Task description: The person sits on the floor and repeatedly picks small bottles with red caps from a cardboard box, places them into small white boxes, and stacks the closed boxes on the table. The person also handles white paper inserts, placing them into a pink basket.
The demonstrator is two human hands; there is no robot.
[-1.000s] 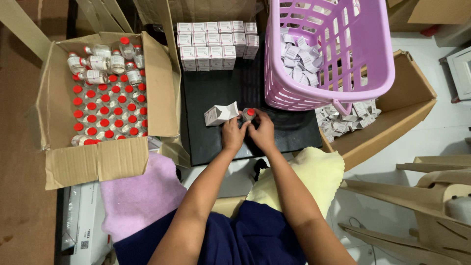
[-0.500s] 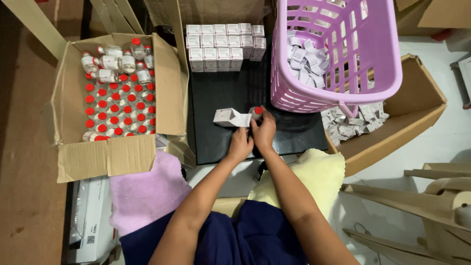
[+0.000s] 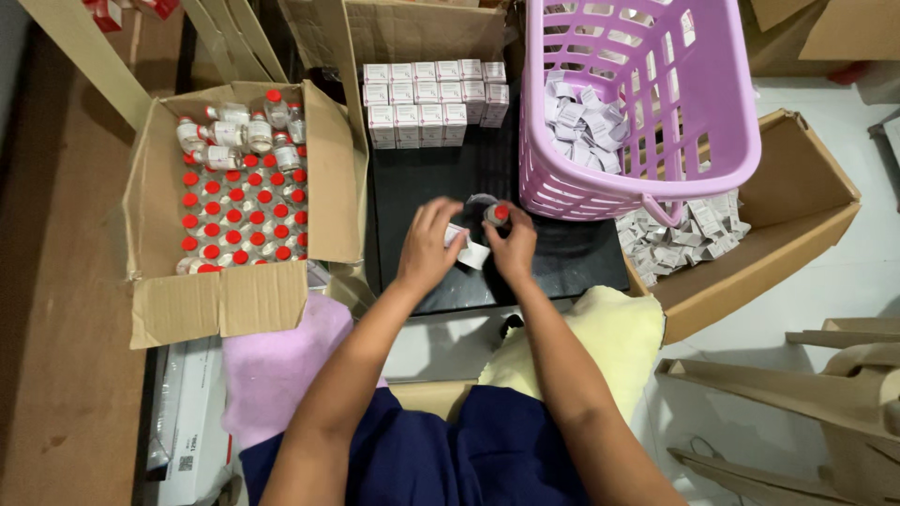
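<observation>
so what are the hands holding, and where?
Right hand grips a red-capped vial by its body. Left hand covers a small white carton; exact grip hidden.

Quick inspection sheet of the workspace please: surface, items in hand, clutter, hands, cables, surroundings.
Surface: black board, bare at its middle.
Job's things: red-capped vial and small white carton at the hands; row of closed cartons at the far edge.
Clutter: cardboard box of vials left; purple basket of folded papers right.
Hands: left hand over the carton; right hand holds the vial.
Cables: nothing seen.
Surroundings: pink cloth, yellow cloth.
</observation>
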